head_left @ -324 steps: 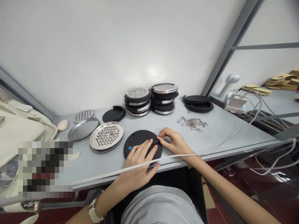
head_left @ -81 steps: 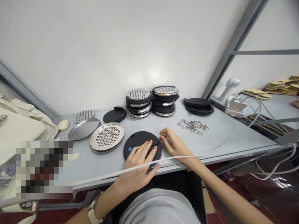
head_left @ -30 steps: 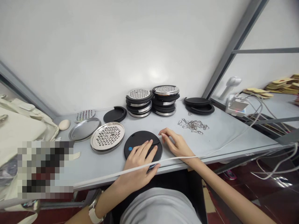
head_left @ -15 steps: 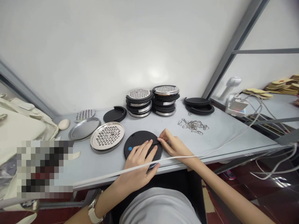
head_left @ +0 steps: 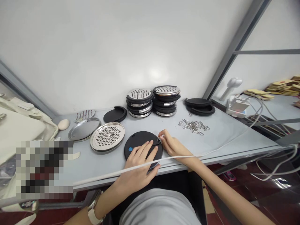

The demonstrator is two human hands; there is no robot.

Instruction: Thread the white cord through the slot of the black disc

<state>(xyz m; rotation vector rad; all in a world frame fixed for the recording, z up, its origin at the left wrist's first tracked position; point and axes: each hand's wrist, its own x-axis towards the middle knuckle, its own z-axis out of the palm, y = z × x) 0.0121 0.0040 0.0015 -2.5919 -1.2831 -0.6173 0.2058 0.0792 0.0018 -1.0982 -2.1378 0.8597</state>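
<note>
A round grater in a black cover (head_left: 142,137) lies at the table's front edge, with its black side up and a blue round sticker on it. Across its near part lies my left hand (head_left: 140,156), fingers stretched over the top and thumb at the near rim, holding it. My right hand (head_left: 169,142) is at the right rim, its thumb and forefinger pinched on a small wire clip (head_left: 158,140). How far the clip passes through the cover is too small to tell. Loose wire clips (head_left: 195,125) lie in a pile farther right.
Two stacks of covered graters (head_left: 140,103) stand by the wall. Black covers (head_left: 199,106) lie to their right, another black cover (head_left: 114,115) to their left. Bare metal grater discs (head_left: 107,136) lie at left. A white cable (head_left: 217,149) crosses in front of my forearms.
The fingers of my right hand have shifted slightly at the rim, and the wire clip now shows at their tips. My left hand and the grater have stayed in place.
</note>
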